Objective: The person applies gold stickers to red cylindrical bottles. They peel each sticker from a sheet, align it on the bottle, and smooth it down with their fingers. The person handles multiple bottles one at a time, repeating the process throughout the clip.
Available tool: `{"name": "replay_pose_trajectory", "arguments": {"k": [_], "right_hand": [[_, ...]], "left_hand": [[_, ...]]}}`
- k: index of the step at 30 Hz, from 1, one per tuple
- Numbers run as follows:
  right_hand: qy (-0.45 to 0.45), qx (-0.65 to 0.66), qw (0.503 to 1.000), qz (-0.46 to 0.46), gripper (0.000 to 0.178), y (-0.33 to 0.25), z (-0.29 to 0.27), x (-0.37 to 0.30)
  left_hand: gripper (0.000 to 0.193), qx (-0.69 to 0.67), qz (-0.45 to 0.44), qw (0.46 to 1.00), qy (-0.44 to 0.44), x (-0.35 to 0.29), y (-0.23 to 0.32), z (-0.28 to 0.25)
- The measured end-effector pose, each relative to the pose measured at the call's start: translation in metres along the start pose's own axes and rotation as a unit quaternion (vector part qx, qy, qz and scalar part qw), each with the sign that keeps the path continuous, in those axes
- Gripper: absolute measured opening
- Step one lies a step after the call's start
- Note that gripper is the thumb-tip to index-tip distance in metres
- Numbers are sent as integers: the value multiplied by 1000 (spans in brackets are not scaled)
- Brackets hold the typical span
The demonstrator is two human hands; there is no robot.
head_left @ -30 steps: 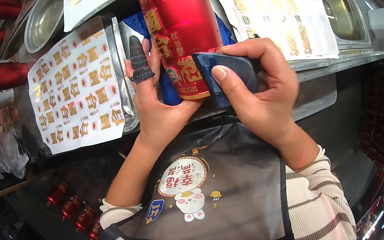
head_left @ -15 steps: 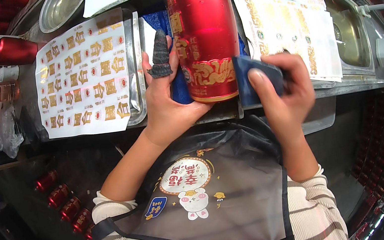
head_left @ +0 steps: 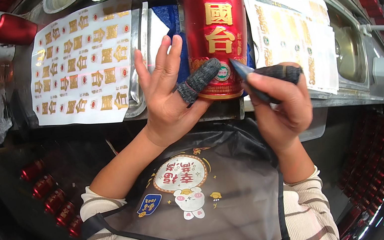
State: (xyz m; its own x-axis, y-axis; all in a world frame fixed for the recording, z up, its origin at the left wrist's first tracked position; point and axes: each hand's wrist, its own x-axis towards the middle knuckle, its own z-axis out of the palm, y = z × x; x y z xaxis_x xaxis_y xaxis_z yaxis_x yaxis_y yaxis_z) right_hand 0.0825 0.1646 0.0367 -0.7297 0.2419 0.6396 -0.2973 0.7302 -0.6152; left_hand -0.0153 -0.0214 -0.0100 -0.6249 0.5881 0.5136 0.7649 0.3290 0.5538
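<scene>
A glossy red bottle (head_left: 218, 25) with gold lettering and a gold-patterned lower band lies in front of me, its neck pointing away. My left hand (head_left: 164, 86) is at its lower left, fingers spread. A grey knitted cover sleeves its index finger, which rests on the bottle's lower front; the thumb reaches the base. In my closed right hand (head_left: 282, 105) is a thin dark blue scraper (head_left: 243, 69), tilted with its edge at the bottle's lower right side, near a small round green-and-white mark. A dark cover is on a right finger too.
A white sheet of gold and red decals (head_left: 82, 62) lies on a metal tray at left. More decal sheets (head_left: 285, 45) are at right, beside a metal sink (head_left: 349, 52). A blue cloth (head_left: 168, 18) lies left of the bottle. Red bottles (head_left: 14, 28) stand around the bench and below.
The bottle has turned so its large gold lettering faces up. My left index finger has come down onto its lower front. The scraper has gone from broadside to nearly edge-on.
</scene>
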Motion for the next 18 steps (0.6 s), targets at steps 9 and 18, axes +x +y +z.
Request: {"name": "replay_pose_trajectory", "arguments": {"k": [9, 18], "right_hand": [[-59, -21, 997, -35, 46, -10, -5, -14], [-101, 48, 992, -63, 42, -19, -6, 2]], "left_hand": [[64, -97, -1, 995, 22, 13, 9, -4], [78, -65, 34, 997, -2, 25, 17, -1]]}}
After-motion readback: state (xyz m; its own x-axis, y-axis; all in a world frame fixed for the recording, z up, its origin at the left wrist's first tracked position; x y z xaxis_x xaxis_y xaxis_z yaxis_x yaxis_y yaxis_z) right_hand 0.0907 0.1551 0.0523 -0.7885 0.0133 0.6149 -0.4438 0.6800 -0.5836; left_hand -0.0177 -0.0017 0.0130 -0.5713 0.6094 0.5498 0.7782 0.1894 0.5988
